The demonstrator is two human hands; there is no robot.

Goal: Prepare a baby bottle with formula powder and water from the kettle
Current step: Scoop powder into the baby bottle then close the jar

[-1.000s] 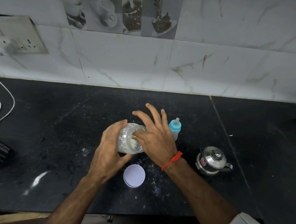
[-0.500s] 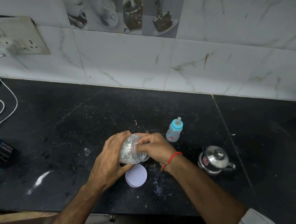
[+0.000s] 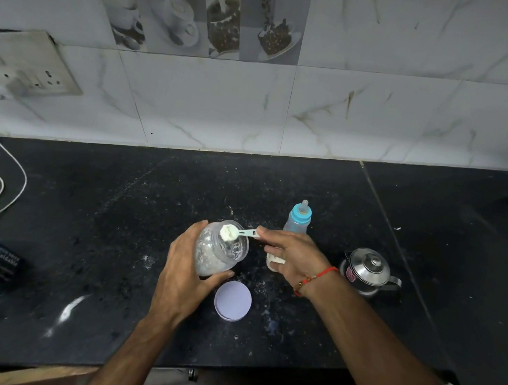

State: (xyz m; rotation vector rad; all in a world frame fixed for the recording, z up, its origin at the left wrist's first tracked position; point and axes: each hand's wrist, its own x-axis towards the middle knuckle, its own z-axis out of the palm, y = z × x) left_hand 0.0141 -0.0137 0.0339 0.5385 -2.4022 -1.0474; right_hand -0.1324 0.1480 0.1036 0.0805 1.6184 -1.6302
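Pinching a heaped pale-blue plastic scoop [image 3: 237,233] over the tilted clear formula jar [image 3: 220,248] gripped by the left hand [image 3: 186,274], the right hand [image 3: 291,254] sits nearer the still-capped blue-topped baby bottle [image 3: 298,217], just behind it on the black bench [image 3: 119,209].

Black stone counter [image 3: 116,240] fills the lower frame, flecked with white specks and a pale smear at lower left. Centre frame, a clear jar [image 3: 220,251] shows whitish powder, and a pale mint scoop [image 3: 236,232] carries a creamy heap. Just below, a lilac lid [image 3: 232,300]. Right of centre, the baby bottle [image 3: 298,217] wears a bright blue collar; the kettle [image 3: 368,271] gleams silver with a red sticker. Red thread [image 3: 316,277] rings the wrist. Upper frame: white wall tiles [image 3: 379,117] veined grey-brown, plus grey-toned coffee-cup picture tiles [image 3: 202,14].
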